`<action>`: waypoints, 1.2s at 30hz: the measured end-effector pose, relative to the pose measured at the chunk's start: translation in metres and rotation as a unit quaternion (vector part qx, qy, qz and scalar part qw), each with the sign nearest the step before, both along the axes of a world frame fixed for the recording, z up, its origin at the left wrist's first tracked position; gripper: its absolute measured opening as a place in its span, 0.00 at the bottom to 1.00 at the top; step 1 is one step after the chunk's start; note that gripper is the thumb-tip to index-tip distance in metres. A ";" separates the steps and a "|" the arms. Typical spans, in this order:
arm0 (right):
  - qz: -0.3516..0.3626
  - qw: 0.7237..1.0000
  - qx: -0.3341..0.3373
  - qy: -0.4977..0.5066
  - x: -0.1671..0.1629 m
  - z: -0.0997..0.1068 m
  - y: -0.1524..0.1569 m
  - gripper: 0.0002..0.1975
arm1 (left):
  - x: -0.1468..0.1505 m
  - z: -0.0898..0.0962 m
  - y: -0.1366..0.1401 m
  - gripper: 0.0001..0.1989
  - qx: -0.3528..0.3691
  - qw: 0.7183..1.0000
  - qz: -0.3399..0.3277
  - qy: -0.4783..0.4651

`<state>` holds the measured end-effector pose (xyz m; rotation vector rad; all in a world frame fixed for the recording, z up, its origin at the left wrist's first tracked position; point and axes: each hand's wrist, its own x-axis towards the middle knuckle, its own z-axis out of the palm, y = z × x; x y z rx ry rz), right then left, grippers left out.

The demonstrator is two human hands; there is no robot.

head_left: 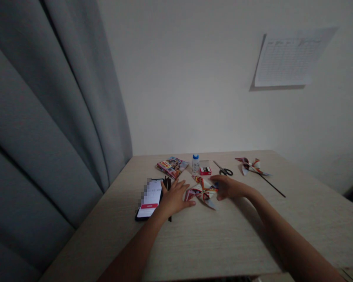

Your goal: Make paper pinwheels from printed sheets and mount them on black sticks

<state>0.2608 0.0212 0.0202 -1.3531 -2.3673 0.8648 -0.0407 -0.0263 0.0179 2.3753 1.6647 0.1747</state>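
A paper pinwheel (pixel 204 191) folded from printed pages lies on the table between my hands, with no stick visible on it. My right hand (pixel 228 187) is at its right side, fingers curved around the edge of a blade. On the other side my left hand (pixel 175 199) has its fingers spread, the fingertips near the pinwheel's left blade. Beneath that hand run dark thin sticks (pixel 170 218), partly covered by it. Just left of them lies a phone (pixel 148 209) with a lit screen.
Farther back are magazines (pixel 173 166), a blue-capped bottle (pixel 195 166), a small red box (pixel 205 170) and black-handled scissors (pixel 225 171). A second pinwheel (pixel 253 166) on a dark stick lies at the right. A grey curtain (pixel 61 98) hangs at the table's left.
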 end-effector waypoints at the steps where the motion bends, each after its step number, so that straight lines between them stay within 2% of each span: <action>1: 0.003 1.000 0.004 0.001 0.000 -0.001 0.000 0.46 | 0.000 0.000 0.000 0.41 -0.003 1.000 0.000 0.000; 8: 0.014 1.000 0.017 0.021 0.001 -0.005 0.002 0.45 | 0.002 0.003 -0.003 0.40 0.008 1.000 -0.007 0.004; 12: 0.023 0.999 0.023 0.029 0.003 -0.008 0.004 0.43 | -0.001 0.009 -0.002 0.39 0.004 1.000 0.020 0.009; 18: 0.019 0.999 0.011 0.036 0.007 -0.011 0.005 0.44 | -0.017 0.021 0.003 0.17 0.076 0.992 0.101 0.022; 22: 0.024 0.999 0.011 0.029 0.008 -0.012 0.005 0.44 | -0.027 0.023 0.005 0.09 0.127 0.979 0.145 0.059; 29: 0.028 0.999 0.020 0.042 0.010 -0.017 0.009 0.43 | -0.039 0.017 0.008 0.11 0.136 0.977 0.149 0.068; 36: 0.032 0.998 0.019 0.044 0.009 -0.014 0.007 0.43 | -0.037 0.018 0.009 0.11 0.118 0.977 0.153 0.087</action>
